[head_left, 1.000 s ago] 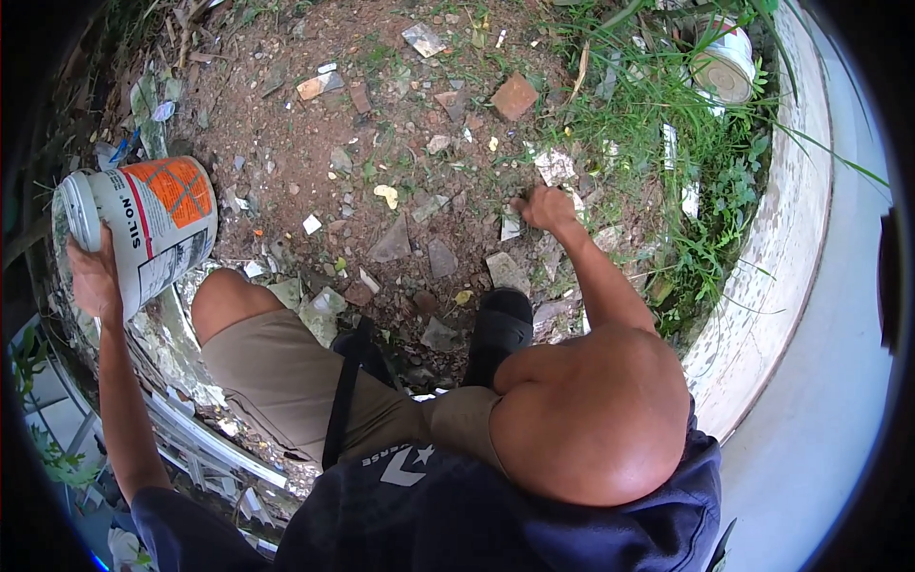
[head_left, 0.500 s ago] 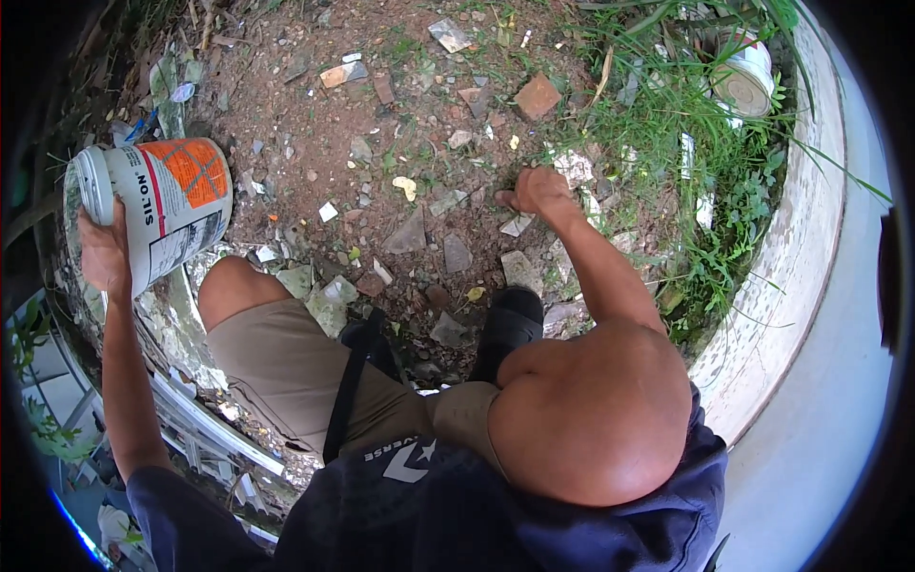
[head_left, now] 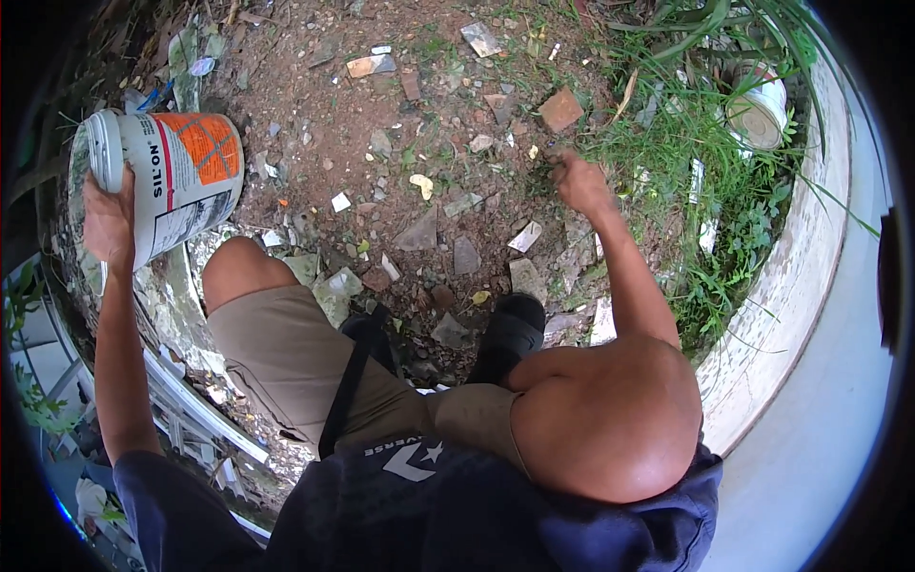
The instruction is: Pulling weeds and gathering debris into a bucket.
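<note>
At the left, my left hand (head_left: 109, 217) is closed on the rim end of a white plastic bucket (head_left: 143, 214) with an orange and grey label. The bucket is tipped over toward the left, and its inside is hidden. My right hand (head_left: 580, 187) is low over the dirt at the edge of the grass, its fingers curled together. Whatever is between those fingertips is too small to make out. Just beyond them lies a brown square tile piece (head_left: 560, 110). A pale broken tile piece (head_left: 524, 236) lies on the near side of that hand.
Several tile shards and stones litter the dirt (head_left: 315, 133). Grass (head_left: 658, 124) grows along the right, where another white bucket (head_left: 760, 114) lies on its side by a low wall (head_left: 782, 315). White strips (head_left: 205, 419) lie at the lower left.
My right hand has shifted a little farther away and to the right, off the pale tile piece. My left hand keeps its hold on the bucket. The view has moved slightly.
</note>
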A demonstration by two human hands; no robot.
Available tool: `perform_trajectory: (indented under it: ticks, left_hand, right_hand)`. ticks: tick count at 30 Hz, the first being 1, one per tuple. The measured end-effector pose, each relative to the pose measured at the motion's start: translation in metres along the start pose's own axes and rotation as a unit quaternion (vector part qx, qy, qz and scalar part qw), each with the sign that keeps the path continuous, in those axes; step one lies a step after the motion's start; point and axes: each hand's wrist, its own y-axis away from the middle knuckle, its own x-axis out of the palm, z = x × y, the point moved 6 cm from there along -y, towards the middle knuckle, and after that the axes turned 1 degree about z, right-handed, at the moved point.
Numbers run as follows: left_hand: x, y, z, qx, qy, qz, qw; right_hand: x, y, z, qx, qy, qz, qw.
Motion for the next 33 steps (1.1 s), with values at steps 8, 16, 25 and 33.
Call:
perform_trajectory:
  ticks: [8, 16, 25, 33]
  left_hand:
    - [-0.004, 0.002, -0.004, -0.008, -0.012, 0.01, 1.0]
    - [-0.002, 0.003, -0.002, -0.022, -0.022, 0.006, 1.0]
    - [-0.006, 0.003, -0.003, -0.028, -0.022, 0.012, 0.999]
    - [-0.005, 0.002, -0.002, -0.024, -0.04, 0.004, 0.999]
  right_hand:
    - [0.041, 0.001, 0.023, -0.04, 0.091, 0.032, 0.995]
    - [0.014, -0.021, 0.082, -0.158, 0.042, -0.104, 0.981]
    - [0.049, -0.034, 0.101, -0.202, 0.138, 0.075, 0.967]
    - [0.045, -0.039, 0.143, -0.263, 0.106, 0.062, 0.957]
